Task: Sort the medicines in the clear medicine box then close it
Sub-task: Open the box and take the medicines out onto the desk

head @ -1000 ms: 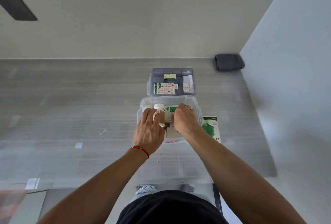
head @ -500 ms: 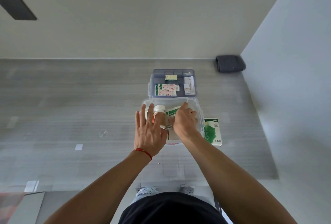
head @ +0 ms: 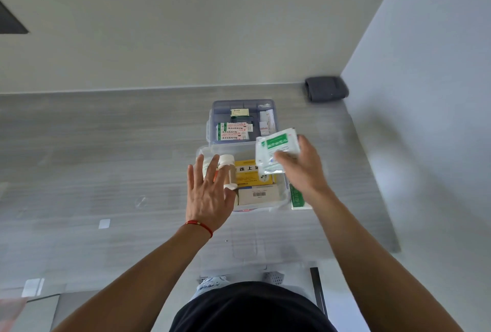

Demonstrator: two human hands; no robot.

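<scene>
The clear medicine box sits on the grey table in front of me. Inside it lie a yellow carton, a beige carton with a barcode and a bottle with a white cap. My left hand hovers flat over the box's left side, fingers spread, holding nothing. My right hand holds white-and-green sachets lifted above the box's right rear corner. Behind the box stands a blue-grey tray with small packets in its compartments.
A green-and-white carton lies on the table against the box's right side, partly under my right forearm. A dark grey folded cloth lies in the far right corner by the walls. The table's near edge is at my waist.
My right hand has lifted the sachets up out of the box and to the right, uncovering the yellow carton. My left hand has opened flat and drawn slightly left.
</scene>
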